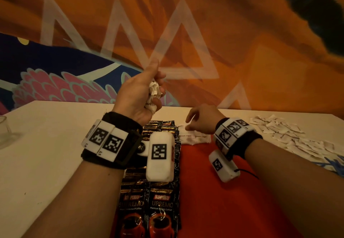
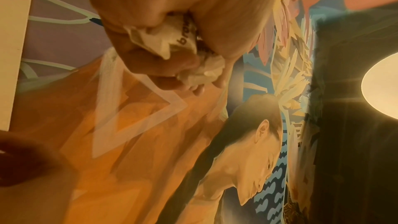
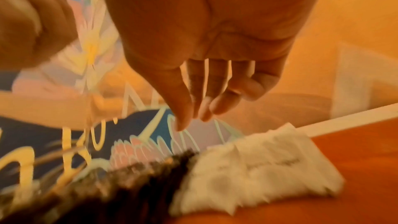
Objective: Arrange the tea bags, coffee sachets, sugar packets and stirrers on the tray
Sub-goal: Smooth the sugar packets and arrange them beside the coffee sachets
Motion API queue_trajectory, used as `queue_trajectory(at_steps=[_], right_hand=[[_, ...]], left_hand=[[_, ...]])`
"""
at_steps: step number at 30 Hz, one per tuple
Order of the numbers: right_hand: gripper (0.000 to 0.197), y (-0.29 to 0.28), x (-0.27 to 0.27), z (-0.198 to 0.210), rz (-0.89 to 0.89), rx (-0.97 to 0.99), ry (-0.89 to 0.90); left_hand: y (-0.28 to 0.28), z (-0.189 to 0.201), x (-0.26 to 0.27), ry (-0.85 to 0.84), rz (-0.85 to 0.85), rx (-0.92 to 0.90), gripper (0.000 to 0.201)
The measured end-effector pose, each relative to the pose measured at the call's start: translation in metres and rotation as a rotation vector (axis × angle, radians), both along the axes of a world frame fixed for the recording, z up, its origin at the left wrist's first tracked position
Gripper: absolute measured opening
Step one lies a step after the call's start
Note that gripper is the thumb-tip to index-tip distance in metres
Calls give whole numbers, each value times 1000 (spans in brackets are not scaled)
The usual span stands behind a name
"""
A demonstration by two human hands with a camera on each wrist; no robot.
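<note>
Sugar packets being set beside coffee sachets on a red tray (image 1: 232, 191).
Left hand (image 1: 138, 96) clutches crumpled "brown sugar" packets (image 1: 154, 91) aloft; right hand (image 1: 202, 119), fingers loosely curled and empty, hovers over laid packets (image 1: 195, 137) beside "Kopiko Supremo" sachets (image 1: 149, 206).

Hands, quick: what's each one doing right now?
Left hand: raised, gripping a bunch of sugar packets.
Right hand: holds nothing, fingers relaxed above the packets on the tray.
</note>
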State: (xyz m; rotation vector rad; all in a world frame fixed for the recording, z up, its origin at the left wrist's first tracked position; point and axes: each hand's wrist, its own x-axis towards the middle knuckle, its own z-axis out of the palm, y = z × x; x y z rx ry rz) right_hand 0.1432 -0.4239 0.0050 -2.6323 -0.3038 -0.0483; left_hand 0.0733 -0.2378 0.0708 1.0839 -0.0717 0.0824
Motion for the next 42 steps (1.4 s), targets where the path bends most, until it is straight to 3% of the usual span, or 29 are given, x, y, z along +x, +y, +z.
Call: queue_trajectory(at_steps=[6,9,15,20,24,29,33,37,40,42], right_hand=[[8,3,-39,36,141,401,-292],[15,9,-63,48,242,581,-384],[22,24,-78,43,273,593,-407],[12,17,-73,38,206,828,-339],[7,15,-72,37,205,1055,-178],[4,13,-71,43,182,1289,-12],[4,10,-69,42,133,1292,-34],[16,7,-67,40,29,1310,-107],[38,4,-68,38,107,1252,-55],[32,5,-71,36,170,1108,-68]], left_hand=[[-6,-6,1,61,-45,111,46],[-12,-8,-1,66,-15,163,48],[-29,-15,-3,61,-7,233,52],[-28,-16,-2,69,-99,197,53],[-28,-17,-3,26,-191,206,37],[-25,-17,-1,-25,-190,187,49],[-23,-17,-1,-123,-124,314,34],[-23,-18,0,-189,-33,337,26],[-25,-19,1,-183,-21,293,27],[-26,-21,1,-172,-37,283,26]])
